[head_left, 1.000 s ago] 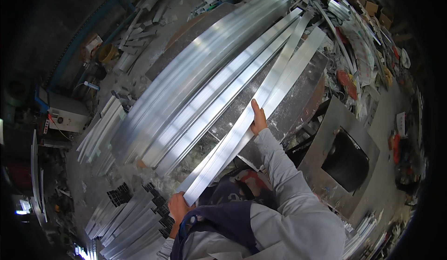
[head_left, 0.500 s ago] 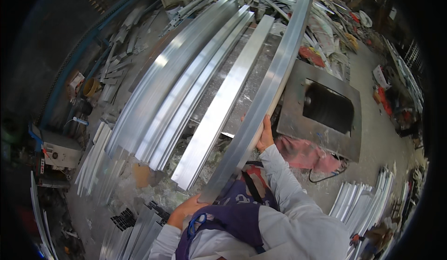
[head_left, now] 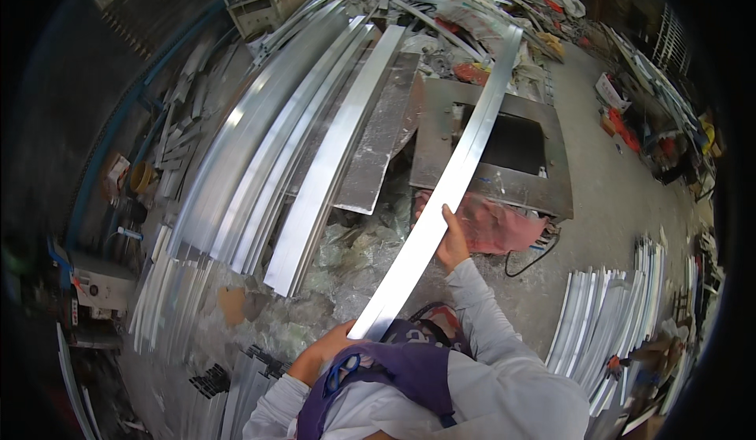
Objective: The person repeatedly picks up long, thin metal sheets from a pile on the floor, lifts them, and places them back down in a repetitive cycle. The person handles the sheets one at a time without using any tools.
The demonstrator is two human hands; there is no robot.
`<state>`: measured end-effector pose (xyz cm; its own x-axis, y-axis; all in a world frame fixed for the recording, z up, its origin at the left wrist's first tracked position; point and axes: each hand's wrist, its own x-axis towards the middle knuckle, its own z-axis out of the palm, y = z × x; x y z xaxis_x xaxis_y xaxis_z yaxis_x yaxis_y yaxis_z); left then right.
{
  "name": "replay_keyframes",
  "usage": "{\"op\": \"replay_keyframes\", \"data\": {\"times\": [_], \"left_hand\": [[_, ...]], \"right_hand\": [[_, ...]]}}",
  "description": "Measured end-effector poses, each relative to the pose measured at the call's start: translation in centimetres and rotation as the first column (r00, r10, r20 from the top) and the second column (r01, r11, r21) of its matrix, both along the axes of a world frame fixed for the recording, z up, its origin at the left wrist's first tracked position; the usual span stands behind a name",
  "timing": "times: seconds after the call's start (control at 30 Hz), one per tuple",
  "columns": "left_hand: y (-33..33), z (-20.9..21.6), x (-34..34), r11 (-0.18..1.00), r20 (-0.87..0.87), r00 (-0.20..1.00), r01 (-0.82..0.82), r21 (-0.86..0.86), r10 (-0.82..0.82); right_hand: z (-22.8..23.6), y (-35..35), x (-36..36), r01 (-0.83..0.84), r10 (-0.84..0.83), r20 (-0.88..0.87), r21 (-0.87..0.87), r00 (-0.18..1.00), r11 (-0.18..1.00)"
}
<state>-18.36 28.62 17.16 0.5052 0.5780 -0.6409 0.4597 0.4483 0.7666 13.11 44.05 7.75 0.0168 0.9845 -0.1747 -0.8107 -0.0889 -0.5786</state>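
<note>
A long silvery metal profile (head_left: 441, 223) slants from my waist up and away to the right, over the dark opening of a grey metal panel. At its near end my left hand (head_left: 324, 347) is closed on it, fingers partly hidden underneath. Further along, my right hand (head_left: 453, 243) grips the profile's right side, thumb against the edge and the other fingers out of sight below. To the left, another bright profile (head_left: 335, 164) lies on a dark board (head_left: 382, 137), with several wide profiles (head_left: 252, 149) side by side beyond it.
The grey panel (head_left: 437, 145) with a square opening stands ahead right, red cloth (head_left: 492, 223) beneath it. Stacked profiles (head_left: 602, 314) are at the right and more profiles (head_left: 169, 306) at the left. Scrap strips (head_left: 457, 23) pile up at the far end. Clear wrapping (head_left: 315, 298) covers the floor before me.
The profile in my hands has swung right, away from the lying ones, and rolled so a bright flat face shows. My view has shifted to the right.
</note>
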Motion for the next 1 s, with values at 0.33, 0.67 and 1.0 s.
{"op": "replay_keyframes", "data": {"times": [0.33, 0.67, 1.0], "left_hand": [[-4.8, -2.1, 14.5, 0.995, 0.034, 0.996, -0.085, -0.044, 0.086], [-7.6, -3.0, 26.8, 0.961, 0.031, 0.961, -0.275, -0.013, 0.275], [-20.1, -5.5, 24.3, 0.956, 0.058, 0.954, -0.292, -0.027, 0.294]], "right_hand": [[-2.7, -2.3, 11.4, -0.053, 0.044, -0.063, -0.149, 0.997, 0.987], [-3.2, 0.2, 22.7, 0.006, 0.071, 0.496, -0.153, 0.865, 0.988], [5.0, -4.5, 19.0, -0.726, -0.645, 0.709, 0.28, -0.285, 0.628]]}}
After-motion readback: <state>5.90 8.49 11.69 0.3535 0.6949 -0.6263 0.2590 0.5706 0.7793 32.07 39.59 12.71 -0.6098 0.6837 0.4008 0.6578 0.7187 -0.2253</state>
